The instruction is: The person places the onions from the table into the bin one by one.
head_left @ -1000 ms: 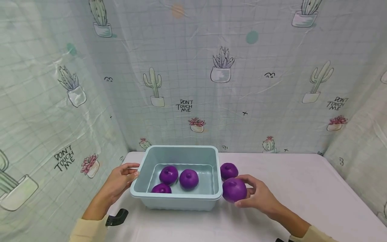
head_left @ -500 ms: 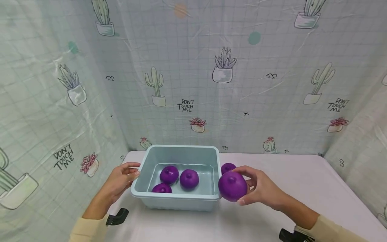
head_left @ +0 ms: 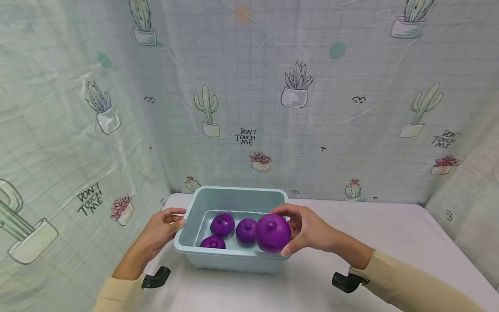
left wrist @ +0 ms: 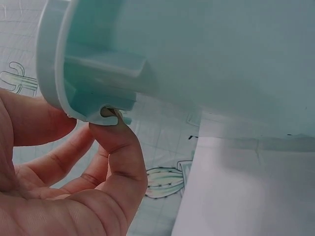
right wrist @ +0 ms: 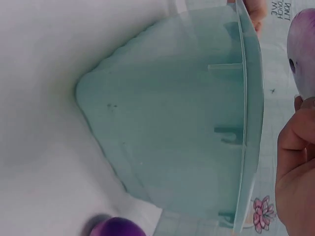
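My right hand (head_left: 308,229) holds a round purple onion-shaped toy (head_left: 273,233) with a nub on top, above the right front part of a pale blue-green plastic bin (head_left: 234,262). In the right wrist view, the held toy (right wrist: 302,54) shows a small dark hole, and the hand (right wrist: 298,157) is beside the bin's rim. Inside the bin lie three similar purple toys (head_left: 222,225), the nearest partly hidden by the front wall. My left hand (head_left: 161,229) pinches the bin's left rim; the left wrist view shows its fingers (left wrist: 123,152) hooked at the lip.
Another purple toy (right wrist: 118,227) lies on the white table (head_left: 374,234) just right of the bin; the right hand hides it in the head view. Cactus-printed sheets (head_left: 312,130) hang behind the table and at both sides.
My right hand has lifted its purple toy from beside the bin and carried it left over the rim. My left hand keeps its hold on the bin. The head view has shifted slightly.
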